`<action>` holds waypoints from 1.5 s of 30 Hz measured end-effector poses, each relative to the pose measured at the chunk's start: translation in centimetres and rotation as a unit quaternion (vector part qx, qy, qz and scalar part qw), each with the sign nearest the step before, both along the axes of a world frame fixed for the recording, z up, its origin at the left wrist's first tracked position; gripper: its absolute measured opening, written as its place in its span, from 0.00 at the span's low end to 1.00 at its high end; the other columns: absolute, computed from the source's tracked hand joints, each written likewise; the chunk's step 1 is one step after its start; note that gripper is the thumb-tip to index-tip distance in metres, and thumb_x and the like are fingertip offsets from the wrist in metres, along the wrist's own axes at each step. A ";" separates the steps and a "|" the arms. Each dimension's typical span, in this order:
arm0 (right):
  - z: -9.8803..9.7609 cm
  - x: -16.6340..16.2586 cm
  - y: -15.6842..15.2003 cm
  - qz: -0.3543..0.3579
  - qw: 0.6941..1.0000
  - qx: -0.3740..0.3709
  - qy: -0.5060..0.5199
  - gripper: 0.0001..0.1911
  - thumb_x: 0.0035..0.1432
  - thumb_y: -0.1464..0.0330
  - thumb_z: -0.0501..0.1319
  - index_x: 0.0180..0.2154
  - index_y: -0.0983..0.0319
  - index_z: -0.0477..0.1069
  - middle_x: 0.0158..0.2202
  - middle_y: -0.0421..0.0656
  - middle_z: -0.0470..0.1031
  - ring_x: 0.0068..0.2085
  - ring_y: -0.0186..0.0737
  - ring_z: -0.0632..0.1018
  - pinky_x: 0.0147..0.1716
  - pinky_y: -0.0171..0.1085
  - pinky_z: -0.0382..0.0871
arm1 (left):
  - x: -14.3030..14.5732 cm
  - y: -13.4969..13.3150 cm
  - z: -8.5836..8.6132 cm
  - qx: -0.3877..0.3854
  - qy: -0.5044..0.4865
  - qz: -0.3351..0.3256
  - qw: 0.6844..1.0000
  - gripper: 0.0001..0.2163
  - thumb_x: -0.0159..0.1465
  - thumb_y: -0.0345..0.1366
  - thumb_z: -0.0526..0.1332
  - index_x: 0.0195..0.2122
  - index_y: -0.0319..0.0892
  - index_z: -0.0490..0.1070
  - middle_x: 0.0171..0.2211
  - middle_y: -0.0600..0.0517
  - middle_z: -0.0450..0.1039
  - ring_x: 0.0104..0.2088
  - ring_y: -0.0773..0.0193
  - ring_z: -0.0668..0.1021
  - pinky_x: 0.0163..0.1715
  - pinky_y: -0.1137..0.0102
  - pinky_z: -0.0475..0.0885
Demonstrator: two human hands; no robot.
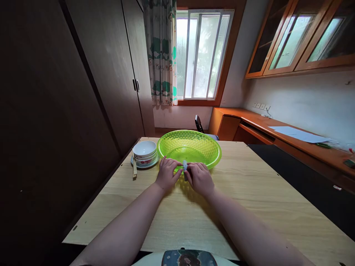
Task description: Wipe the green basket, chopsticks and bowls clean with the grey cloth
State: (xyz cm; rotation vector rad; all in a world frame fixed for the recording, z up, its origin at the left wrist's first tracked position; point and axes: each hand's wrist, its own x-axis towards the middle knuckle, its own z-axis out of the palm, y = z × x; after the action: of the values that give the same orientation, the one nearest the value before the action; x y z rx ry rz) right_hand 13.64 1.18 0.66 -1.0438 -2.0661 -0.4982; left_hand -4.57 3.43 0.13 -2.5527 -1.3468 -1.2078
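A translucent green plastic basin (191,138) with a honeycomb-patterned wall stands on the wooden table, its near rim between my hands. My left hand (168,173) grips that rim, fingers over it and thumb on the near side. A small grey-blue cloth (185,167) is folded over the rim, pinched by the fingers and thumb of my right hand (200,178). Part of the cloth is hidden by the right fingers. Left of the basin, several stacked white bowls (144,148) rest on a plate (149,165), with wooden chopsticks (134,168) leaning against them.
Beneath everything is a pale wooden table (116,210). Dark wardrobe doors (105,55) rise along the left. Behind the basin is a folding chair (199,123). An orange desk (249,116) with white papers (299,134) runs along the right wall.
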 end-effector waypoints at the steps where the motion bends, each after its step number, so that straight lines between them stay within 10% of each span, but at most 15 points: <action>1: 0.0 -0.1 0.0 -0.012 1.000 -0.004 -0.006 0.11 0.66 0.64 0.52 0.44 0.61 0.70 0.39 0.46 0.77 0.41 0.43 0.73 0.44 0.42 0.61 | 0.1 0.0 0.0 0.001 -0.002 0.002 1.000 0.09 0.65 0.41 0.56 0.41 0.47 0.73 0.39 0.51 0.76 0.45 0.58 0.73 0.60 0.53 0.55; 15: 0.4 4.1 2.2 0.013 0.998 0.028 -0.049 0.11 0.63 0.67 0.53 0.37 0.59 0.73 0.32 0.43 0.77 0.37 0.40 0.71 0.45 0.42 0.55 | -0.3 0.2 0.2 0.000 0.009 -0.007 1.000 0.09 0.64 0.41 0.56 0.41 0.47 0.73 0.40 0.51 0.76 0.46 0.57 0.74 0.60 0.53 0.55; 26: -0.1 -0.3 0.2 -0.018 0.998 -0.013 -0.062 0.14 0.66 0.66 0.52 0.50 0.61 0.70 0.44 0.47 0.78 0.43 0.42 0.74 0.44 0.42 0.57 | 0.0 0.3 -0.2 0.002 -0.001 -0.010 1.000 0.10 0.66 0.42 0.55 0.43 0.49 0.73 0.41 0.52 0.76 0.46 0.58 0.73 0.61 0.54 0.52; 39: 0.6 4.9 1.1 0.013 0.999 -0.040 -0.027 0.12 0.66 0.68 0.50 0.41 0.61 0.72 0.38 0.44 0.79 0.40 0.40 0.73 0.45 0.41 0.57 | -0.1 0.7 0.1 -0.015 -0.008 -0.007 1.000 0.10 0.65 0.43 0.55 0.38 0.47 0.73 0.37 0.52 0.76 0.45 0.58 0.74 0.60 0.54 0.56; 45: 0.2 3.7 0.5 -0.008 0.999 -0.032 -0.008 0.13 0.66 0.66 0.51 0.42 0.61 0.73 0.38 0.44 0.79 0.40 0.41 0.73 0.45 0.41 0.57 | 0.7 -0.4 -0.4 0.027 -0.019 0.039 0.999 0.10 0.66 0.38 0.53 0.43 0.48 0.73 0.47 0.51 0.75 0.57 0.53 0.68 0.65 0.47 0.40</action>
State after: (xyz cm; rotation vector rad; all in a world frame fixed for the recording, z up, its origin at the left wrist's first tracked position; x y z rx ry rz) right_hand 17.30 1.69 0.89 -1.0987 -2.1005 -0.4518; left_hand -3.87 3.05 -0.25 -2.4304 -1.3872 -1.2668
